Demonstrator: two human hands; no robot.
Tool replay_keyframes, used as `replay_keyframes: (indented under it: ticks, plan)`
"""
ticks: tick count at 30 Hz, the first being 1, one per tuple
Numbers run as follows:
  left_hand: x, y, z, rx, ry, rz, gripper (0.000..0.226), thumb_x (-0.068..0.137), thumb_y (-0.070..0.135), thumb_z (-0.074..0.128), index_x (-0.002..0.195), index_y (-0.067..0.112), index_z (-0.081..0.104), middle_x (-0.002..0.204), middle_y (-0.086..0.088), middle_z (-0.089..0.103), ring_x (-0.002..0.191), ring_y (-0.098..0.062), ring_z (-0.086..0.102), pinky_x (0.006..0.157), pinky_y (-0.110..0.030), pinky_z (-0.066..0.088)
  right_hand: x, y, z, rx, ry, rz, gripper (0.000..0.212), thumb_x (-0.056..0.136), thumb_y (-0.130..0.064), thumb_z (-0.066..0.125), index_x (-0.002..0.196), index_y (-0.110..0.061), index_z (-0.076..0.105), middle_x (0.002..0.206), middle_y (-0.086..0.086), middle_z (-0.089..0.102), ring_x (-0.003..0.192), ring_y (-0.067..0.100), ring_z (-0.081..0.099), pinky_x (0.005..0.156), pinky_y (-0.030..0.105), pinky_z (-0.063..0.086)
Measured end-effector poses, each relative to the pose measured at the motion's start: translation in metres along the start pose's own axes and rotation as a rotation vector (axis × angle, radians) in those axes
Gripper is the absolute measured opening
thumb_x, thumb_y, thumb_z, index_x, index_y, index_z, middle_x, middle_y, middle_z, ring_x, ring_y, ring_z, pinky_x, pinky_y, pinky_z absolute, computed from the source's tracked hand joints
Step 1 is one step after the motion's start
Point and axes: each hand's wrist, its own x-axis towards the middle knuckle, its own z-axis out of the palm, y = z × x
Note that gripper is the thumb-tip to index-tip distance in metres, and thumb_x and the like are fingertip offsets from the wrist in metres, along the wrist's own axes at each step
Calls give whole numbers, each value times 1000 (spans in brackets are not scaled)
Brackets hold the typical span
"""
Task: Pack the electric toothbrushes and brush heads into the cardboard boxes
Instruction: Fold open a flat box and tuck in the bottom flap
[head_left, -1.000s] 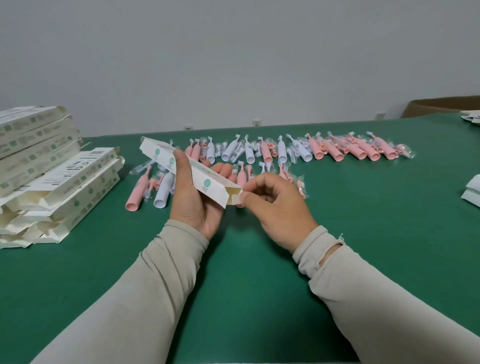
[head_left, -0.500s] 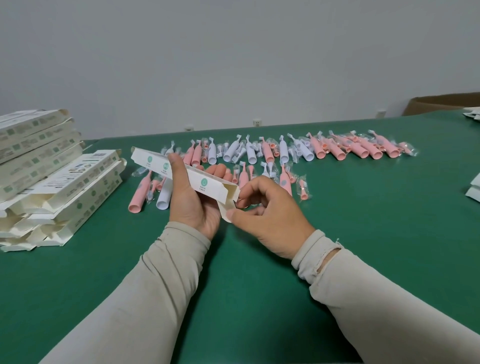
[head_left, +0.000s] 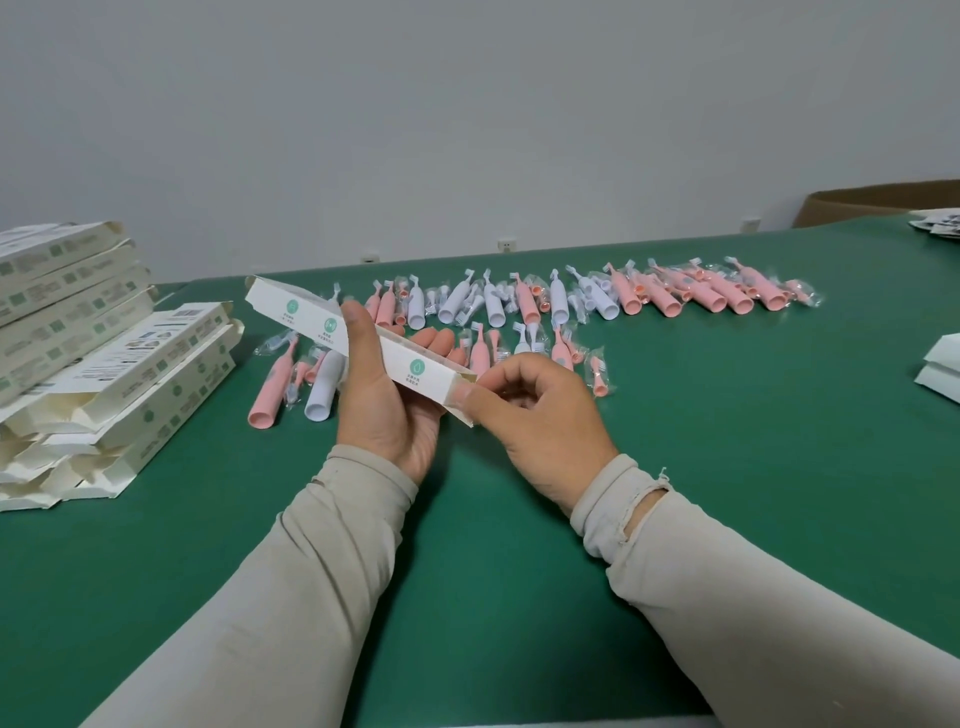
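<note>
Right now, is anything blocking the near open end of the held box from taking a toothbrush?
Yes: the right hand pinches the end flap across the near mouth of the box, which the left hand grips.

One white cardboard box (head_left: 358, 340) was held up off the bench (head_left: 727, 467), with two hands on it, the left hand (head_left: 387, 410) and the right hand (head_left: 540, 421). At the left edge stood two piles of the same boxes: the rear pile (head_left: 62, 280) showed four, the front pile (head_left: 130, 395) about four more, its lower layers too jumbled to count surely. Pink toothbrush handles (head_left: 670, 293) numbered roughly eleven and white toothbrush handles (head_left: 556, 299) about six, counting both rows. The small wrapped brush heads (head_left: 597, 371) scattered among them were too many and too blurred to count. One brown carton (head_left: 878, 202) sat at the far right.
</note>
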Motion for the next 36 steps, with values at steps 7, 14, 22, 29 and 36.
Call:
replay_keyframes:
  ticks: [7, 14, 22, 29, 36]
  plan:
    - [-14, -13, 7, -20, -133, -92, 51, 82, 55, 66, 122, 22, 64, 103, -18, 72, 99, -26, 73, 81, -41, 58, -3, 0, 6, 78, 24, -38, 18, 79, -14, 81, 70, -16, 66, 69, -12, 67, 62, -1, 58, 63, 13, 47]
    - [-11, -14, 7, -64, -146, -87, 60, 82, 47, 67, 138, 30, 53, 90, -13, 64, 82, -21, 70, 85, -50, 57, -2, -3, -4, -66, -154, -139, 11, 82, -23, 76, 86, -21, 67, 89, -16, 68, 76, -5, 61, 71, 9, 45]
    - [-10, -10, 7, -66, -193, -74, 66, 87, 45, 64, 147, 31, 43, 93, -6, 76, 92, -22, 72, 93, -52, 54, 0, -1, -7, -434, -61, -376, 16, 85, -21, 72, 95, -29, 62, 98, -31, 53, 91, -8, 55, 76, 5, 41]
    - [-14, -8, 10, -89, -216, -106, 73, 80, 43, 67, 148, 35, 41, 105, -18, 55, 81, -24, 71, 75, -42, 58, 3, 2, -9, -406, 10, -382, 22, 88, -24, 73, 110, -23, 75, 97, -26, 55, 93, -7, 56, 85, 7, 42]
    - [-16, -10, 11, -76, -165, -114, 72, 78, 44, 69, 143, 29, 44, 98, -18, 60, 82, -24, 71, 85, -45, 58, 5, 2, -11, -397, 33, -358, 13, 87, -24, 74, 98, -26, 78, 94, -18, 60, 91, 0, 57, 78, 14, 44]
